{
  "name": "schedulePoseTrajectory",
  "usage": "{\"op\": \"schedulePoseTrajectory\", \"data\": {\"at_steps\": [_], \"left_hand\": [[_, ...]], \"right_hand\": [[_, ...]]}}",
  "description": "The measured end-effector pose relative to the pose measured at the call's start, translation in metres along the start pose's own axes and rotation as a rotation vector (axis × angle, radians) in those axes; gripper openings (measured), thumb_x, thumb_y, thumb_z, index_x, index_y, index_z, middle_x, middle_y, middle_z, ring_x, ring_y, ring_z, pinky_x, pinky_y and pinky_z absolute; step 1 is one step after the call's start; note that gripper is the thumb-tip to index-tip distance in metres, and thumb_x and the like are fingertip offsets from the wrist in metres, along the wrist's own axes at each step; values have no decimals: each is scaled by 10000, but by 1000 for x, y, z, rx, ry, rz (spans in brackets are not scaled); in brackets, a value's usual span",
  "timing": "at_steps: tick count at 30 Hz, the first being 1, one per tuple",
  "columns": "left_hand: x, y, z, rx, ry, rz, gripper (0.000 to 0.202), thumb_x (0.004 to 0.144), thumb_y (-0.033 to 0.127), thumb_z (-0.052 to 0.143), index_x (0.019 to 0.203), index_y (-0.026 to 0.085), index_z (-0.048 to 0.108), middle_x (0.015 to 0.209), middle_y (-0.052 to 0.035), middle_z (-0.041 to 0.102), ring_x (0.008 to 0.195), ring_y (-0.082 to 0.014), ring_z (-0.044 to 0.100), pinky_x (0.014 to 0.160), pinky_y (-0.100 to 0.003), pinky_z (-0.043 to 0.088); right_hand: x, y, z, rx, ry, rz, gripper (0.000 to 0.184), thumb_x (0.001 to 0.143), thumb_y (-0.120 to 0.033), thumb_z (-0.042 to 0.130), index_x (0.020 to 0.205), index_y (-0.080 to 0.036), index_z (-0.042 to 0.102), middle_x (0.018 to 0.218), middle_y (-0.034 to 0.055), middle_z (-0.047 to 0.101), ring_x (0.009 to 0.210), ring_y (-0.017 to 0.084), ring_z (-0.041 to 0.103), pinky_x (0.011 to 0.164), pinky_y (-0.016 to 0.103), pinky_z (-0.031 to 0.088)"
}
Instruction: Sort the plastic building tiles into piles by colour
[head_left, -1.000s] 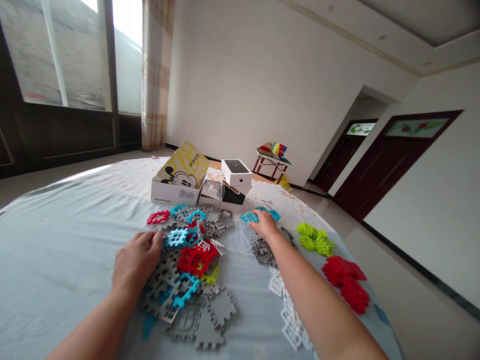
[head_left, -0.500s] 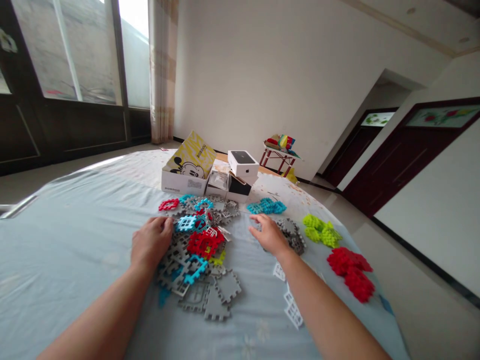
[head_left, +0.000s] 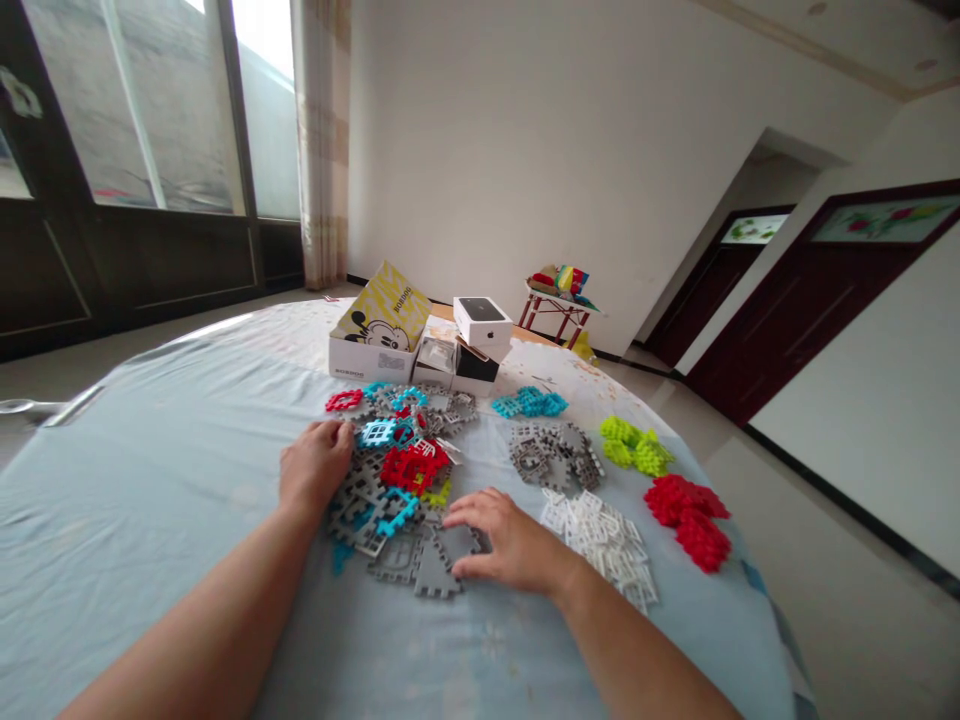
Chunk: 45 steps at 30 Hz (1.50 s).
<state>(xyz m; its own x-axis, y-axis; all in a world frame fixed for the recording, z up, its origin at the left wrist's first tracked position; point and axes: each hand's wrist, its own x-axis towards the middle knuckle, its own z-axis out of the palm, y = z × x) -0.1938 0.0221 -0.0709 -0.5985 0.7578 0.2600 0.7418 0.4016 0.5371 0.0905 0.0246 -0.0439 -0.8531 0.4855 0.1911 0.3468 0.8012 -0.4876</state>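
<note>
A mixed heap of interlocking plastic building tiles, with red tiles (head_left: 411, 468), blue tiles (head_left: 397, 511) and many grey ones, lies in front of me. At its left edge rests my left hand (head_left: 315, 466), closed, its fingers curled by a light-blue window tile (head_left: 377, 433); what they hold, if anything, is hidden. My right hand (head_left: 510, 543) is at the heap's near right side. Its thumb and fingers are spread around a square grey tile (head_left: 457, 541), not closed on it. Beside that tile lies a tapered grey tile (head_left: 433, 572).
Sorted piles lie to the right: blue tiles (head_left: 531, 402), grey tiles (head_left: 555, 455), white tiles (head_left: 604, 540), lime-green tiles (head_left: 637, 447) and red tiles (head_left: 690, 518). Behind the heap stand an open yellow-lidded box (head_left: 371, 360) and a white phone box (head_left: 484, 325). A pale blue cloth (head_left: 172, 480) covers the round table.
My right hand has moved left and toward me, from beside the sorted grey pile to the square grey tile. My left hand has stayed nearly in place.
</note>
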Motion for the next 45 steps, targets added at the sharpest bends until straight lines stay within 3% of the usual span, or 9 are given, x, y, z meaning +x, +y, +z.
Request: {"op": "schedulePoseTrajectory", "data": {"at_steps": [6, 12, 19, 25, 30, 33, 37, 41, 45], "left_hand": [[0, -1, 0, -2, -3, 3, 458, 820, 460, 271, 935, 210, 638, 1090, -94, 612, 997, -271, 559, 807, -362, 403], [1, 1, -2, -8, -32, -8, 473, 819, 470, 263, 964, 214, 634, 1098, -100, 607, 1003, -277, 552, 805, -374, 404], [1, 1, -3, 3, -30, -13, 469, 826, 454, 270, 984, 203, 633, 1112, -108, 600, 991, -268, 549, 799, -364, 415], [2, 0, -4, 2, -76, -2, 493, 821, 482, 271, 1031, 188, 607, 1170, -129, 564, 1044, -297, 526, 829, -396, 407], [7, -1, -2, 18, -102, -28, 510, 819, 492, 259, 1059, 195, 596, 1218, -127, 540, 1071, -308, 516, 853, -410, 406], [9, -2, -2, 30, -94, -30, 512, 816, 500, 259, 1049, 202, 604, 1214, -124, 547, 1064, -314, 521, 848, -414, 414], [9, -3, -1, 35, -99, -20, 511, 819, 494, 251, 1044, 200, 603, 1211, -127, 547, 1076, -306, 515, 853, -407, 410], [9, -6, 1, 30, -83, -7, 506, 817, 501, 257, 1034, 203, 603, 1203, -124, 553, 1042, -296, 532, 822, -392, 419], [9, -6, 2, 25, -79, -9, 509, 821, 502, 250, 1037, 207, 603, 1201, -122, 554, 1029, -284, 537, 810, -376, 416]], "right_hand": [[-7, -2, -2, 35, 53, 33, 252, 870, -373, 494, 966, -191, 639, 995, 52, 652, 962, 160, 564, 861, 267, 390], [-7, 9, -3, -5, 232, 231, 397, 939, -372, 304, 737, -173, 582, 637, 4, 589, 609, 116, 543, 573, 205, 396], [-6, 36, 6, -58, 450, 333, 291, 889, -329, 420, 1068, -148, 562, 960, 104, 640, 866, 176, 599, 788, 289, 458], [-7, 29, 13, -188, 386, 354, 472, 744, -409, 615, 1127, -143, 545, 1058, 119, 602, 994, 233, 545, 884, 368, 429], [-4, 26, 17, -227, 363, 315, 491, 667, -283, 671, 1122, -136, 559, 1051, 105, 605, 1015, 232, 520, 915, 362, 407], [-5, 33, 5, -235, 428, 313, 495, 661, -256, 667, 1131, -157, 548, 1060, 89, 601, 1011, 220, 520, 917, 349, 401], [-6, 55, -29, -321, 597, 365, 457, 705, -264, 637, 1139, -161, 537, 1078, 100, 586, 1038, 231, 504, 933, 376, 378], [-3, 82, -60, -419, 668, 442, 451, 723, -247, 615, 1159, -171, 527, 1123, 113, 567, 1069, 247, 491, 937, 404, 367], [-3, 89, -64, -442, 672, 457, 439, 734, -254, 603, 1159, -170, 534, 1142, 114, 558, 1094, 246, 478, 948, 406, 364]]}}
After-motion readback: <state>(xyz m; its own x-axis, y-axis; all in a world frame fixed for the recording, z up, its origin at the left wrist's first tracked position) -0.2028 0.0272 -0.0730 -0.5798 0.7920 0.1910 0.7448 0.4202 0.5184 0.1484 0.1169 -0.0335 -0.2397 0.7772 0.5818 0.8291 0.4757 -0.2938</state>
